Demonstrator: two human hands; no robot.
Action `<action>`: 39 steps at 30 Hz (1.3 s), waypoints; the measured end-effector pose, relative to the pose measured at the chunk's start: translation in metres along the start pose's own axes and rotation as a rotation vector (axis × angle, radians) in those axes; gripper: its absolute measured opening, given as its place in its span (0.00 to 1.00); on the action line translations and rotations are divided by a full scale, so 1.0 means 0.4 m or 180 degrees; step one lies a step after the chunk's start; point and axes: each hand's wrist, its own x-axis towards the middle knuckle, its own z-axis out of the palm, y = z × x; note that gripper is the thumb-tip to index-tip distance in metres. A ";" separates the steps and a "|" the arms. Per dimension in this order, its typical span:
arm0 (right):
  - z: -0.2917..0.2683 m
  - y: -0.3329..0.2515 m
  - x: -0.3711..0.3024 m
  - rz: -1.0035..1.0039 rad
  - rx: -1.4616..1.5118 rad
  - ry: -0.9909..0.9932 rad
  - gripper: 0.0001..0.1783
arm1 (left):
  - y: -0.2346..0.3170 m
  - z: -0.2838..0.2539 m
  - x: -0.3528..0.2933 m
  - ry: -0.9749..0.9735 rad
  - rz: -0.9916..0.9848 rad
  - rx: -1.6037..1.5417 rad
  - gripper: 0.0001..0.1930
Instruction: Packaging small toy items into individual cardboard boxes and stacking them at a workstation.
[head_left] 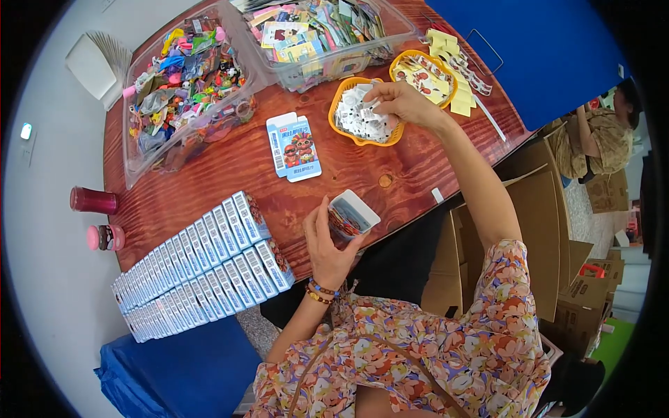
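My left hand [326, 244] is wrapped around a small open carton [354, 214] near the table's front edge. The carton's top gapes, and colourful flat contents show inside it. Over a yellow basket [381, 143] my right hand [403, 104] pinches with thumb and fingers at a small white packet [372, 106], partly hidden by the fingers. Many similar white packets [361, 118] with dark marks fill that basket. Between the basket and the big bins lies a flat, blue-and-white printed carton [295, 148] with cartoon figures.
Two rows of upright cartons [202, 261] stand at left. Behind are a clear bin of small toys [188, 83] and a bin of cards [320, 35]. A second yellow basket [423, 76] holds stickers, beside a yellow strip [460, 104]. Cardboard boxes [516, 230] stand at right, where another person [592, 139] is seated.
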 end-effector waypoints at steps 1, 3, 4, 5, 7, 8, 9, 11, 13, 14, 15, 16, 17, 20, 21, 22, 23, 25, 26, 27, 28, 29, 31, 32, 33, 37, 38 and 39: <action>0.002 -0.005 0.001 -0.0009 -0.0082 0.0018 0.06 | -0.001 0.001 -0.002 0.0001 -0.0015 -0.0003 0.47; -0.001 -0.004 0.003 -0.0012 -0.0164 0.0046 0.06 | -0.003 0.000 0.000 -0.0034 -0.0113 -0.0141 0.47; -0.006 0.004 0.004 -0.0005 -0.0094 0.0073 0.05 | -0.004 0.000 0.000 -0.0039 -0.0119 -0.0146 0.47; -0.011 0.006 0.004 0.0002 -0.0028 0.0100 0.04 | -0.005 0.001 0.000 -0.0068 -0.0098 -0.0142 0.47; -0.024 0.010 0.002 -0.0017 -0.0576 0.0226 0.05 | -0.007 0.001 0.002 -0.0103 -0.0082 -0.0149 0.47; -0.028 0.006 -0.001 -0.0041 -0.1122 0.0345 0.05 | -0.006 0.002 0.001 -0.0096 -0.0038 -0.0119 0.47; -0.033 0.001 -0.002 -0.0025 -0.1129 0.0346 0.05 | -0.006 0.002 0.000 -0.0092 0.0007 -0.0091 0.47; -0.039 -0.022 -0.003 -0.0489 -0.2827 0.0753 0.08 | -0.004 -0.003 0.002 -0.0114 -0.0078 -0.0122 0.47; -0.047 -0.061 -0.012 -0.0298 -0.3024 0.0522 0.08 | -0.003 -0.003 -0.001 -0.0126 -0.0168 -0.0147 0.48; -0.048 -0.076 -0.014 -0.0107 -0.3211 0.0325 0.09 | -0.004 -0.002 0.002 -0.0120 -0.0115 -0.0130 0.47; -0.039 -0.077 -0.011 -0.0096 -0.3220 0.0337 0.09 | -0.004 0.000 0.005 -0.0113 -0.0061 -0.0111 0.47; -0.024 -0.075 -0.006 -0.0011 -0.3658 0.0293 0.09 | -0.005 0.001 0.005 -0.0118 -0.0052 -0.0124 0.47; -0.006 -0.070 0.001 0.0057 -0.4091 0.0230 0.08 | -0.007 0.000 0.000 -0.0119 -0.0066 -0.0136 0.47; 0.037 -0.050 0.005 -0.0061 -0.4579 0.0242 0.07 | -0.009 -0.002 -0.002 -0.0110 -0.0065 -0.0148 0.47; 0.039 -0.030 -0.002 -0.0521 -0.4682 0.0348 0.06 | -0.009 -0.001 -0.002 -0.0111 -0.0042 -0.0152 0.47; 0.035 -0.020 -0.002 -0.0526 -0.4692 0.0336 0.06 | -0.009 -0.001 -0.002 -0.0101 -0.0051 -0.0159 0.47; 0.034 -0.018 -0.001 -0.0574 -0.4760 0.0344 0.06 | -0.009 -0.001 -0.001 -0.0102 -0.0050 -0.0142 0.47; 0.028 -0.013 0.001 -0.0634 -0.4835 0.0336 0.06 | -0.008 -0.002 0.000 -0.0090 -0.0062 -0.0127 0.47; 0.019 -0.011 0.004 -0.0589 -0.4725 0.0407 0.06 | -0.007 -0.002 0.000 -0.0094 -0.0065 -0.0141 0.47; 0.009 -0.008 0.005 -0.0543 -0.4614 0.0478 0.06 | -0.006 -0.002 0.000 -0.0100 -0.0069 -0.0154 0.47; -0.003 -0.006 0.002 -0.0550 -0.4620 0.0464 0.06 | -0.006 -0.002 0.000 -0.0091 -0.0081 -0.0157 0.47; -0.013 -0.009 -0.004 -0.0712 -0.4356 0.0531 0.06 | -0.007 -0.001 0.000 -0.0079 -0.0059 -0.0151 0.47; -0.027 -0.009 -0.018 -0.0864 -0.4094 0.0589 0.06 | -0.006 0.001 0.000 -0.0068 -0.0042 -0.0152 0.46; -0.028 -0.026 -0.031 -0.0652 -0.3173 0.0537 0.06 | -0.008 0.006 -0.001 -0.0032 -0.0049 -0.0156 0.46; -0.026 -0.050 -0.042 -0.0453 -0.2250 0.0477 0.06 | -0.007 0.007 0.003 0.0016 -0.0056 -0.0151 0.45; 0.027 -0.135 -0.130 0.0110 -0.0577 0.0145 0.07 | 0.005 0.004 0.024 0.0047 -0.0182 -0.0054 0.44; 0.049 -0.164 -0.153 -0.0007 -0.0299 -0.0131 0.07 | 0.004 0.002 0.034 0.0119 -0.0138 0.0125 0.43; 0.068 -0.184 -0.180 -0.0094 -0.0008 -0.0371 0.06 | 0.006 0.002 0.039 0.0148 -0.0085 0.0286 0.43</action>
